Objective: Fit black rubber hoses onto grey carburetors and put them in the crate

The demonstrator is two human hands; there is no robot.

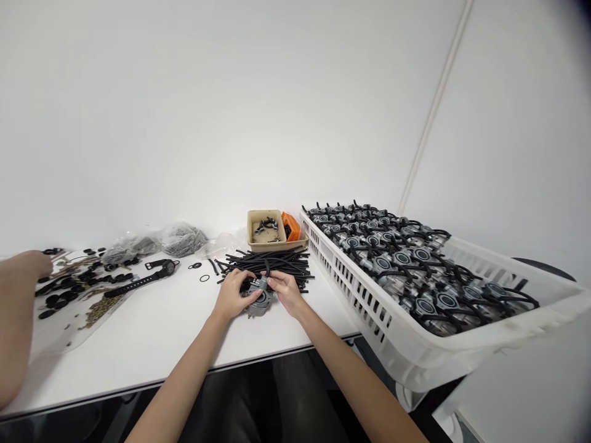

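Carburetor (261, 301) is sitting in both hands near the front edge of the white table (184, 323), at the clock's centre. The left hand (233, 296) is clamping its 9 o'clock side, thumb on top. The right hand (287, 291) is pinching its 2 o'clock side, beside a short black hose (267, 267); whether those fingertips are also gripping the hose, I cannot tell. Black tubes (286, 264) are lying in a loose pile at 12, with a beige tray (264, 247) standing beyond them and an orange basket (294, 231) leaning at 1. A white crate (410, 346) of similar units is stretching from 1 to 3. Toward 9, a black watch (138, 284) is lying near scattered small parts (99, 311), and another person's arm (13, 307) is reaching in.
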